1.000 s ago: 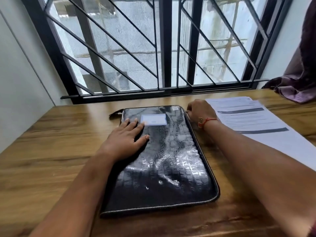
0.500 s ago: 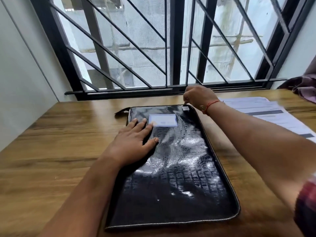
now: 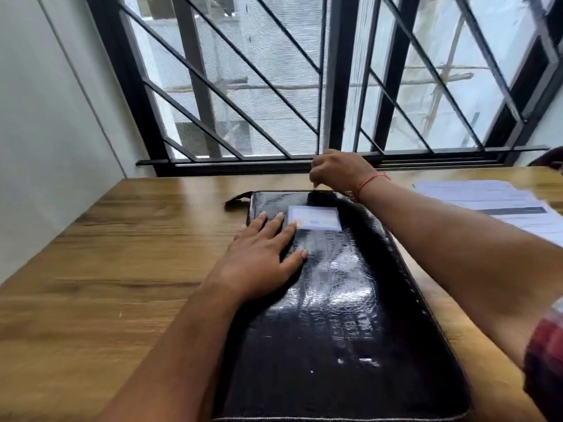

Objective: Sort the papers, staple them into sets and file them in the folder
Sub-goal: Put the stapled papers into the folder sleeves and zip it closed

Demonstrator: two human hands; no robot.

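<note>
Right hand is seen shifted left along the far edge of the black folder, from the far right corner to about mid-edge. Its fingers are curled, tips bunched in a pinch at that edge; what is pinched is too small to tell. Left hand is kept where it was, laid flat on the folder's far left part, fingers straight and spread, tips just beside the pale label. Folder is lain flat and closed on the wooden table, mid-scene. Papers are stacked to the far right, apart from the folder. A red thread is worn on the right wrist. The folder's right edge is crossed by the right forearm. A barred window is seen beyond.
</note>
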